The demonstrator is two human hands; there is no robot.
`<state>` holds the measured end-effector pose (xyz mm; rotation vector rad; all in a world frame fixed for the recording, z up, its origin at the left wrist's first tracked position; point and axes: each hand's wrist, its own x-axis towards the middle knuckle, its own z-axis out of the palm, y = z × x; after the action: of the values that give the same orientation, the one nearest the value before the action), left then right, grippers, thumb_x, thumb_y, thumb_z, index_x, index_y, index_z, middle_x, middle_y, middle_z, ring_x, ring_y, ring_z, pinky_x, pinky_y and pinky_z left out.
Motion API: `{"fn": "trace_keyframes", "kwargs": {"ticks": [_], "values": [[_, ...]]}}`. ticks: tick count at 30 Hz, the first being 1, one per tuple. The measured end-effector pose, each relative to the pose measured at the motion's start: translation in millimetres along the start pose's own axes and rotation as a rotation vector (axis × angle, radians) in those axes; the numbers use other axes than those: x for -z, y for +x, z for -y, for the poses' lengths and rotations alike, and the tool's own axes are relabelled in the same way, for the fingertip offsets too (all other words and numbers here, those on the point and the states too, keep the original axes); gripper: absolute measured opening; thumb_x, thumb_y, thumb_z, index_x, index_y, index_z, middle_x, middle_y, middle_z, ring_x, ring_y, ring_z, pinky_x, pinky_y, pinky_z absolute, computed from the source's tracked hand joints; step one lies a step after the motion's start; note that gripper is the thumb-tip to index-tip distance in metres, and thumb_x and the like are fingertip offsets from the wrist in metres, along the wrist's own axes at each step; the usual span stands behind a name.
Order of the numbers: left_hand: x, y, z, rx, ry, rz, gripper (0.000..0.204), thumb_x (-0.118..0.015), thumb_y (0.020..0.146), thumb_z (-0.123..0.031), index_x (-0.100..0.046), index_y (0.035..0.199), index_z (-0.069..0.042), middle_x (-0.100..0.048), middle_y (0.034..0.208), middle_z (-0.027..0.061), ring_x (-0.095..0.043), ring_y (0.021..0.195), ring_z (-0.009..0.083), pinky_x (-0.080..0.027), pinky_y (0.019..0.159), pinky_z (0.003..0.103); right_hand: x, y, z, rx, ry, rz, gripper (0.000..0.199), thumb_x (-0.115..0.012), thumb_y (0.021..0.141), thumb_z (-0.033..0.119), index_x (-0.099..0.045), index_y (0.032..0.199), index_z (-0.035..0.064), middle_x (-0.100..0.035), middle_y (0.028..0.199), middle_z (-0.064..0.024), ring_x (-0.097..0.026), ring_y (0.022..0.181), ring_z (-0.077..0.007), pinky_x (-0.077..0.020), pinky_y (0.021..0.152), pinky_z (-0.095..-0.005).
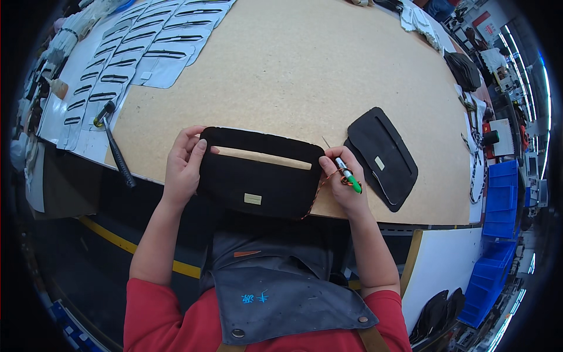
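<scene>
A black, rounded-corner panel [252, 182], with a long slot across its upper part and a small pale rectangular patch [253, 199], is held up at the table's near edge. My left hand [186, 161] is closed on its upper left corner, thumb in front; a fingertip shows through the slot. At the right edge my right hand [345, 182] pinches the panel. That same hand also holds a pen [348, 175] with a green end. An orange-brown cord [324, 183] loops by its fingers and trails down the panel's side. A thin pointed tip [326, 142] sticks up above it.
Similar black panels [384, 155] lie stacked to the right on the tan table [281, 76]. A hammer [117, 152] rests at the left edge, beside pale sheets with dark strips [167, 54]. Blue bins [500, 199] stand far right; a white board [443, 264] is below the table's right side.
</scene>
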<state>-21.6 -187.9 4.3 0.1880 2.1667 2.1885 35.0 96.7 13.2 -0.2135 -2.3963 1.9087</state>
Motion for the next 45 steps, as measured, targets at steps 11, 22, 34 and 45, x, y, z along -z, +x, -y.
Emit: {"fn": "trace_keyframes", "kwargs": {"ticks": [11,22,34,45], "values": [[-5.9,2.5,1.0,-0.020,0.027,-0.017,0.025,-0.044,0.098,-0.010,-0.046,0.122,-0.004,-0.060,0.088,0.0028,-0.059,0.082,0.0072,-0.047,0.074,0.021,-6.3,-8.9,2.9,0.116,-0.034,-0.065,0.015,-0.060,0.087,0.004,-0.054,0.101,0.0013,-0.052,0.080,-0.0014,-0.049,0.069,-0.0075,-0.0427,0.063,-0.0228],[0.3,2.5,5.1,-0.032,0.035,0.009,0.026,-0.043,0.098,-0.014,-0.048,0.122,-0.004,-0.058,0.093,0.0036,-0.052,0.075,0.0063,-0.045,0.071,0.021,110.4,-20.7,25.8,0.143,0.352,-0.826,0.011,-0.054,0.090,0.004,-0.056,0.101,0.0013,-0.057,0.089,-0.0034,-0.056,0.075,-0.0098,-0.0474,0.066,-0.0219],[55.9,90.6,-0.7,-0.378,0.954,-0.017,0.021,-0.057,0.085,-0.008,-0.058,0.105,-0.002,-0.058,0.100,0.0118,-0.060,0.089,0.0245,-0.049,0.076,0.034,128.7,-65.4,-18.5,0.138,-0.523,-0.818,0.022,-0.051,0.096,0.017,-0.055,0.105,-0.0030,-0.054,0.088,-0.0065,-0.052,0.075,-0.0109,-0.0447,0.067,-0.0242],[101.1,171.0,-8.1,-0.167,1.639,0.142,0.015,-0.057,0.077,0.000,-0.056,0.092,-0.003,-0.056,0.096,0.0141,-0.058,0.095,0.0316,-0.050,0.079,0.043,61.8,-69.5,6.7,0.296,-0.433,-0.545,0.024,-0.045,0.096,0.007,-0.054,0.117,-0.0006,-0.057,0.093,-0.0069,-0.053,0.072,-0.0088,-0.0478,0.069,-0.0234]]}}
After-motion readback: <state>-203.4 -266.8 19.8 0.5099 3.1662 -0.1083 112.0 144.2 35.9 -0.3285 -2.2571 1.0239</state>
